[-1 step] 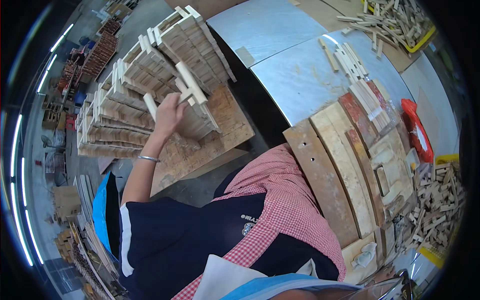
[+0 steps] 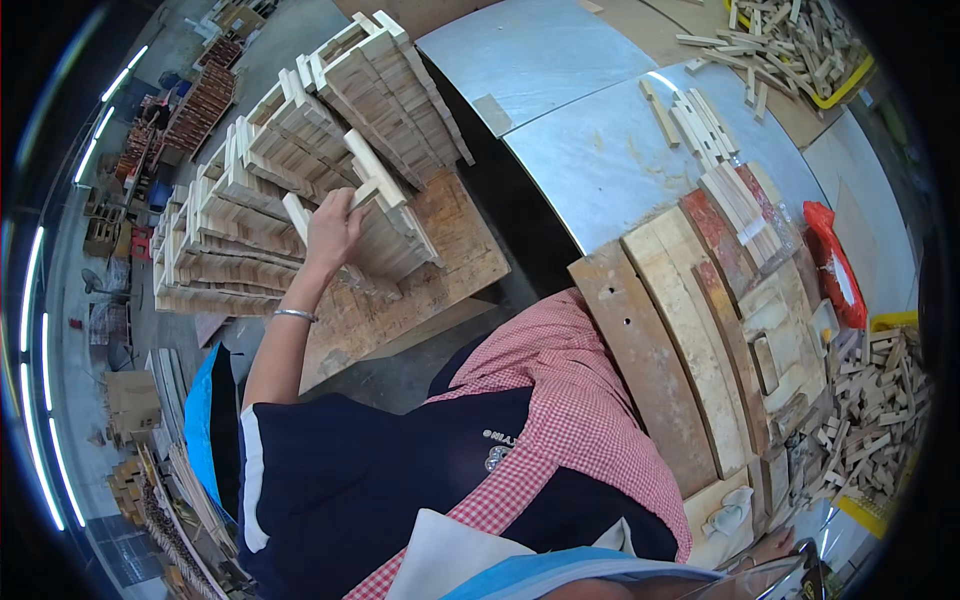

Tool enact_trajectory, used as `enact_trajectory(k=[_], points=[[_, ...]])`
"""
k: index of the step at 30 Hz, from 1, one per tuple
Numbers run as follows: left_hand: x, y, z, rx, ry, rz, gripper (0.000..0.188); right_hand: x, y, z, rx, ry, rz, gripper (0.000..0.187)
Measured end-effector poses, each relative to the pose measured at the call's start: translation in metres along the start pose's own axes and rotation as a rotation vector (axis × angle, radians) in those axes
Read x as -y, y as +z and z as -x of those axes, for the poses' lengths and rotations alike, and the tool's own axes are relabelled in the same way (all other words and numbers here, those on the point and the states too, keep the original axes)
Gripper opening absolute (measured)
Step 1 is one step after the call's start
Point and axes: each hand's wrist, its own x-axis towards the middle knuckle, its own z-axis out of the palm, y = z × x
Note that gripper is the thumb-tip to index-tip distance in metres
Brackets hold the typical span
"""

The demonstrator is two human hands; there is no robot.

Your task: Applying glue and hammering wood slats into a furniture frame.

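Observation:
My left hand (image 2: 334, 228), at the end of the outstretched left arm, is closed on the crossbar of an H-shaped wooden frame (image 2: 372, 160). One of the frame's end pieces stands beyond my fingers, and the other shows on the near side of the hand. The frame is at the top of a stack of similar wooden frames (image 2: 385, 248); whether it rests on the stack cannot be made out. At the lower right rim my right hand (image 2: 775, 547) shows only in part beside the bench, its fingers too unclear to read.
Several tall stacks of wooden frames (image 2: 270, 150) stand on a wooden board (image 2: 470, 230) at the left. On the right are a workbench with a wooden jig (image 2: 690, 330), a metal-topped table (image 2: 590, 150), a red bag (image 2: 835, 265) and yellow crates of small wood pieces (image 2: 870, 410).
The left hand and the frame it holds have shifted slightly left and down. At the lower right rim, a little more of the right hand shows.

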Motion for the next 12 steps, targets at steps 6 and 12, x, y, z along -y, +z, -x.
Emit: enact_trajectory(k=[6, 12], points=[[0.066, 0.033, 0.010, 0.124, -0.120, -0.059, 0.026, 0.112, -0.034, -0.004, -0.030, -0.257, -0.197, 0.027], [0.066, 0.066, -0.022, 0.287, -0.184, 0.204, 0.038, 0.265, -0.012, -0.005, -0.049, -0.605, -0.281, 0.023]])
